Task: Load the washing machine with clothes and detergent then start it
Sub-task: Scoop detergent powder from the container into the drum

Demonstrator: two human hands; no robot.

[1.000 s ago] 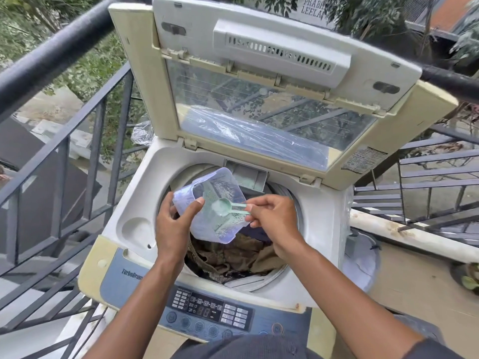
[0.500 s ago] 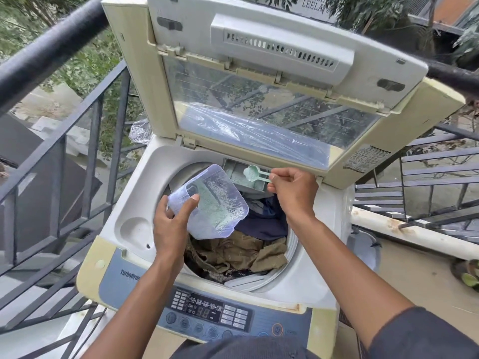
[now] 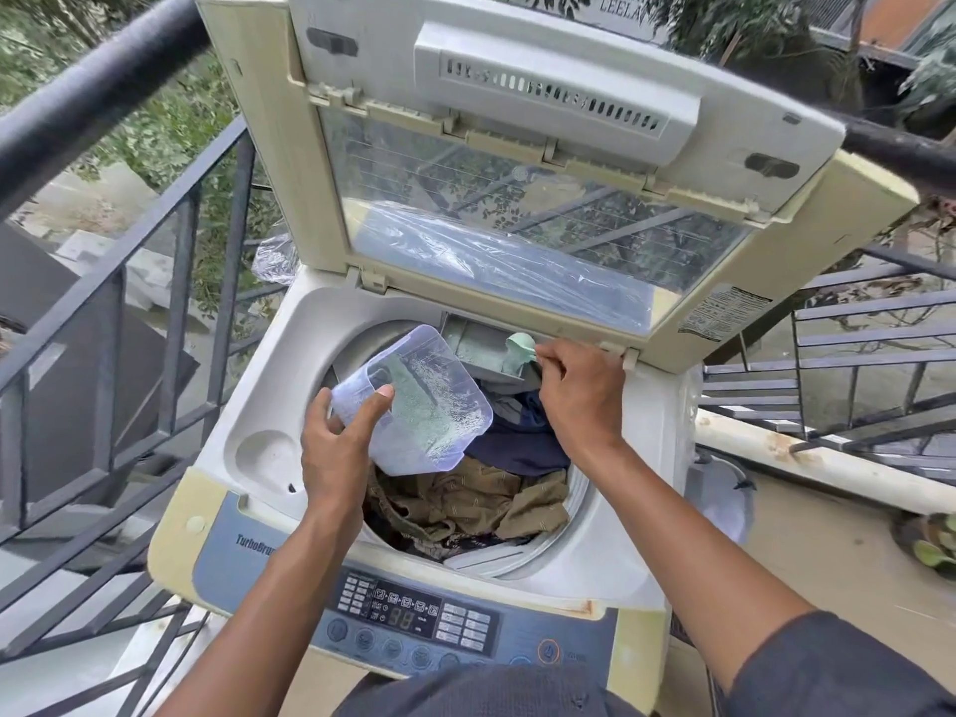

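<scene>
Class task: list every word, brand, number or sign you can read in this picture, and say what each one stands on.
"TurboDru", cut off by the left arm: washing machine front panel.
"38" or similar, unsure: lit display.
"LEELA", top cropped: sign behind the lid.
Sticker on the lid corner: too small to read.
Button labels: too small to read.

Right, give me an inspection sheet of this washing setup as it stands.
Surface: washing machine top, lid raised.
Job's things: clothes fill the drum; detergent tub tilted over them; green scoop tipped at the dispenser drawer.
Clutter: plastic wrap behind the machine.
Grippers: left hand holds the tub; right hand holds the scoop.
Cables: nothing seen.
Surroundings: metal railing, foliage beyond; control panel lit.
</scene>
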